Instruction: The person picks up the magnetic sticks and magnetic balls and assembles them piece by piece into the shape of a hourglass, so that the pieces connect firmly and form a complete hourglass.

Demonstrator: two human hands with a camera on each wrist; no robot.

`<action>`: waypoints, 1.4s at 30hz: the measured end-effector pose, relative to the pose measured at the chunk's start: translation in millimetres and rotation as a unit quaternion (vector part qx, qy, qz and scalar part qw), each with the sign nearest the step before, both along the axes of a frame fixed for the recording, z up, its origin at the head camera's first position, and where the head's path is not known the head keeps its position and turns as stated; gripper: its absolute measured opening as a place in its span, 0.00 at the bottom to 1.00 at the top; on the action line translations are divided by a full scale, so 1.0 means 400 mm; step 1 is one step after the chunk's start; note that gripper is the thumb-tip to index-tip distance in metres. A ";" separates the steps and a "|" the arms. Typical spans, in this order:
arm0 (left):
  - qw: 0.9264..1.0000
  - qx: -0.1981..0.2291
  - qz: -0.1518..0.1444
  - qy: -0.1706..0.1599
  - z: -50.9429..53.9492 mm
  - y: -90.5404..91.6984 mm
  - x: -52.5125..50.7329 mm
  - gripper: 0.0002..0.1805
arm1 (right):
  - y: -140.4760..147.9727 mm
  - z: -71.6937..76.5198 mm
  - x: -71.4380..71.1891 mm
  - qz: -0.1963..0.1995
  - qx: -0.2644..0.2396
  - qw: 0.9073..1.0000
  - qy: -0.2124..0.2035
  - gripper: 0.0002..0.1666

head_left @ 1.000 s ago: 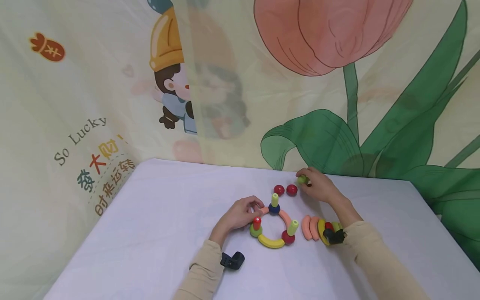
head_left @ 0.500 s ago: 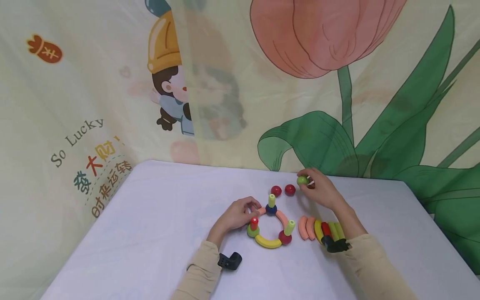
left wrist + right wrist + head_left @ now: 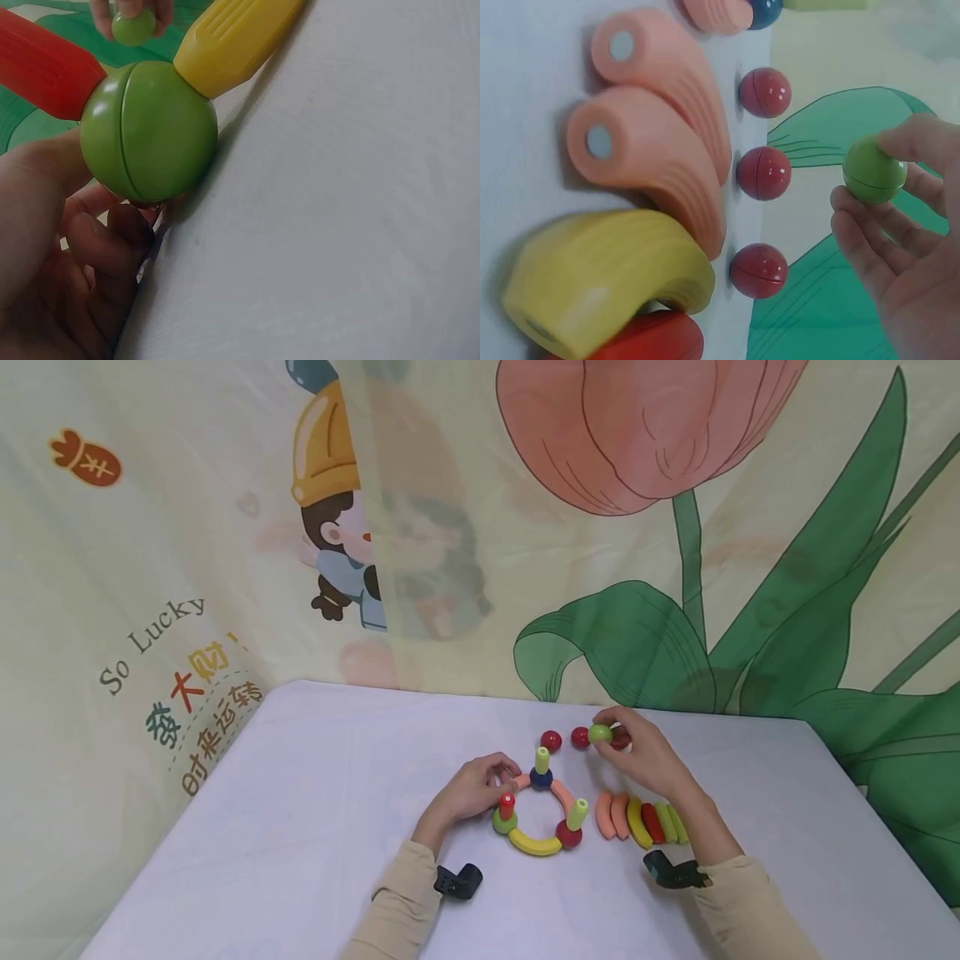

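Note:
My right hand pinches a green ball between thumb and fingertips, held above the table near the red balls. A ring of magnetic building pieces lies in the middle: pink curved bars, a yellow curved bar, and a blue ball, a red ball and a green joint ball. Light green rods stand on the blue and red balls, a red rod on the green one. My left hand holds the ring's left pink bar, mostly hidden by the fingers.
Right of the ring, spare curved bars lie in a row: pink, yellow, red and light green. The white-covered table ends at a printed curtain behind the red balls.
The right hand, with the green ball, has come down and nearer, towards the red balls. Its forearm uncovers more of the spare bars. My left hand stays at the ring.

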State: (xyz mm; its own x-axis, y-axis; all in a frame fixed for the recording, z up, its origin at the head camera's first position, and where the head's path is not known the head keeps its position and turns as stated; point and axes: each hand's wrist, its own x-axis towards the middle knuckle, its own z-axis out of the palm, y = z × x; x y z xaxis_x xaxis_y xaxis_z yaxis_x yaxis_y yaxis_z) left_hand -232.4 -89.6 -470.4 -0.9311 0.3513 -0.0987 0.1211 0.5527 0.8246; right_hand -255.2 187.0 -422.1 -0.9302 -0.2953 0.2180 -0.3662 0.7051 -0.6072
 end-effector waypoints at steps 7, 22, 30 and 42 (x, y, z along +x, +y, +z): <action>1.000 -0.003 -0.004 0.005 -0.001 0.000 0.001 0.11 | -0.007 -0.004 0.030 0.014 -0.033 0.999 -0.013 0.23; 1.000 -0.008 -0.005 0.001 -0.013 0.002 -0.002 0.11 | -0.004 -0.003 0.085 0.029 -0.080 0.996 -0.016 0.25; 1.000 -0.007 -0.007 0.004 -0.010 0.000 0.001 0.12 | -0.011 -0.005 0.116 0.066 -0.099 0.992 -0.037 0.23; 1.000 0.003 -0.009 0.008 -0.005 -0.003 -0.003 0.11 | -0.010 0.027 0.149 0.123 -0.113 0.985 -0.037 0.24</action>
State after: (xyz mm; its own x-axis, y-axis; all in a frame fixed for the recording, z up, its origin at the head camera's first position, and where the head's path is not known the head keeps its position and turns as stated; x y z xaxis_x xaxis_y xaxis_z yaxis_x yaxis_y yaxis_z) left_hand -233.6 -91.0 -472.6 -0.9259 0.3690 -0.0805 0.1452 0.5445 0.8261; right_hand -195.6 183.0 -411.5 -0.8525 -0.4655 0.2380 -0.4573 0.4436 -0.7708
